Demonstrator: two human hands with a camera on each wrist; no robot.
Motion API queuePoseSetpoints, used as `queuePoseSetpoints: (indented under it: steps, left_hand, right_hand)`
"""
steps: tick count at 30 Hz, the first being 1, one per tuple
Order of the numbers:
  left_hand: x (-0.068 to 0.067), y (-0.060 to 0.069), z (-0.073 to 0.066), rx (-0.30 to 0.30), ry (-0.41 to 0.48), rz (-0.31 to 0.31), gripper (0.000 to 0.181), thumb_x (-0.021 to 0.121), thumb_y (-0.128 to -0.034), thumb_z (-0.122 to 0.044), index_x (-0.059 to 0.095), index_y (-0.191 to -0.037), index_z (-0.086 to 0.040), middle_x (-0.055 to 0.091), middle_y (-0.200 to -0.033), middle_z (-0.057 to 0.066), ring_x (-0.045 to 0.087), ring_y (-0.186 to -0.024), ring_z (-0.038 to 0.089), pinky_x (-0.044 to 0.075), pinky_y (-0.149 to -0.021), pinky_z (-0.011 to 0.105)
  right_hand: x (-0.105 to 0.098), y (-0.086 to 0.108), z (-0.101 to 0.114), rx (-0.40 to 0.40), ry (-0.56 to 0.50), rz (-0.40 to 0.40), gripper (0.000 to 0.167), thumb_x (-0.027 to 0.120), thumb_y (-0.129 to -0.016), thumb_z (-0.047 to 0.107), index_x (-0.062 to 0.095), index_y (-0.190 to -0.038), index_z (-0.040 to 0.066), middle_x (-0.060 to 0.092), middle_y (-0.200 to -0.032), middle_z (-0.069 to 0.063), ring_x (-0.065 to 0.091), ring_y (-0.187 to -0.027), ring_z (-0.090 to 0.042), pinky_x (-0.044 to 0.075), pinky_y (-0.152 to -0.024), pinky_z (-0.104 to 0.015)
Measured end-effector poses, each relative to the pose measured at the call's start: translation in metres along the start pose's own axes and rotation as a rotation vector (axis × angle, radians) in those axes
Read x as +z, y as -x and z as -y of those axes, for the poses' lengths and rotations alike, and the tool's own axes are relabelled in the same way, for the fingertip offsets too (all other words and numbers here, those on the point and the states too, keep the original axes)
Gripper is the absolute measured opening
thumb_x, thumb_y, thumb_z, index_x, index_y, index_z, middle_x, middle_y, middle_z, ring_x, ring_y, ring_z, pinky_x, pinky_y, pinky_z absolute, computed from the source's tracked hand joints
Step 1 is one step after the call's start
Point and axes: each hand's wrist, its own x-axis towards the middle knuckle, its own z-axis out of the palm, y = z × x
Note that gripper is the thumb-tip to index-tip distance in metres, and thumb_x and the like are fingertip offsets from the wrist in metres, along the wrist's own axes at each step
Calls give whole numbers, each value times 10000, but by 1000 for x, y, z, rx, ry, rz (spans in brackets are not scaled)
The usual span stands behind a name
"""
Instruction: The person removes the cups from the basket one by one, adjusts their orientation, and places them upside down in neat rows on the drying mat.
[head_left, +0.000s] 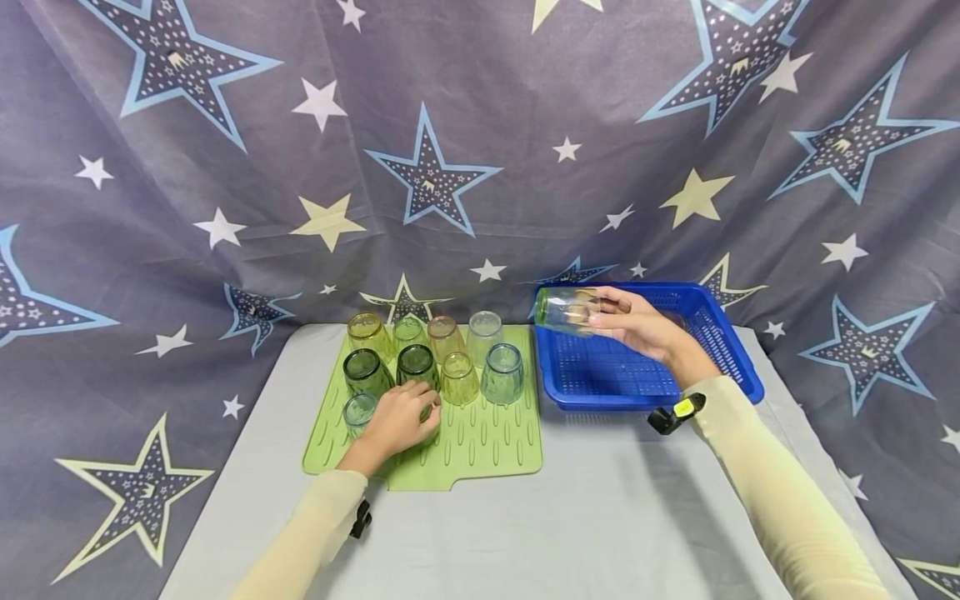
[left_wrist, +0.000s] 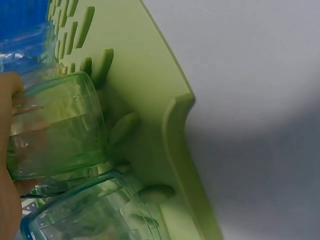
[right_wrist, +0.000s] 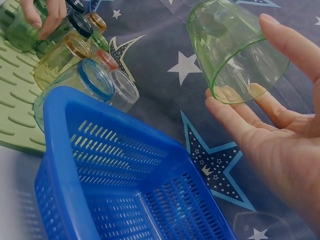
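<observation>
My right hand (head_left: 637, 325) holds a clear light-green glass (head_left: 562, 310) above the blue basket. In the right wrist view its thumb and fingers grip this glass (right_wrist: 235, 60) near the wide mouth. Over the front of the light-green drying mat (head_left: 480, 450) is my left hand (head_left: 397, 421). Its fingers hold a green glass (left_wrist: 60, 125) standing on the mat, mostly hidden by the hand in the head view. A pale blue glass (head_left: 361, 412) stands just left of that hand. Behind it are two dark green glasses (head_left: 367, 375).
Further back on the mat stand several glasses: yellow (head_left: 460, 380), blue (head_left: 502, 375), amber (head_left: 369, 335), green (head_left: 409, 333), pink (head_left: 446, 336) and clear (head_left: 484, 333). The blue perforated basket (head_left: 551, 379) sits right of the mat. A star-patterned cloth (head_left: 450, 250) hangs behind the white table (head_left: 570, 517).
</observation>
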Motion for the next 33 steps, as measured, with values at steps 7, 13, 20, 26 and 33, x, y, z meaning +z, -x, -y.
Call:
queuePoseSetpoints:
  steps: [7, 13, 20, 26, 33]
  left_hand:
    - [-7, -11, -5, 2, -7, -60, 146, 711, -895, -235, 767, -986, -134, 716, -974, 26, 669, -920, 248, 573, -813, 445]
    - [-24, -40, -17, -9, 59, -225, 220, 671, -901, -245, 764, -1046, -107, 728, -998, 53, 668, -927, 266, 554, -866, 445]
    - [-47, -82, -41, -82, 238, -344, 401, 556, -963, -330, 664, -1295, -131, 685, -1229, 77, 653, -1101, 269, 534, -971, 455]
    - [-58, -114, -68, -74, 406, -427, 498, 543, -965, -334, 563, -1425, -142, 602, -1409, 74, 602, -1246, 265, 521, -990, 465]
    - [-61, -141, -90, -50, 464, -471, 517, 530, -966, -350, 555, -1445, -158, 542, -1498, 58, 527, -1364, 247, 500, -1045, 457]
  right_hand:
    - [4, -3, -1, -10, -1, 22, 450, 551, -965, -82, 438, -1371, 75, 667, -1173, -25, 681, -1057, -136, 581, -937, -304]
    - [10, -7, -3, -12, 0, 43, 454, 566, -957, -77, 466, -1362, 100, 666, -1183, -26, 675, -1069, -134, 575, -956, -322]
    - [18, -13, -9, -14, -10, 82, 489, 577, -951, -69, 446, -1389, 104, 641, -1247, -28, 655, -1132, -140, 564, -971, -308]
    - [24, -16, -15, -77, -87, 237, 453, 522, -982, -68, 460, -1392, 116, 679, -1308, -17, 660, -1214, -149, 535, -1030, -320]
    - [27, -22, -22, -123, -141, 353, 461, 505, -992, -59, 479, -1417, 119, 664, -1361, -52, 638, -1268, -182, 496, -1085, -338]
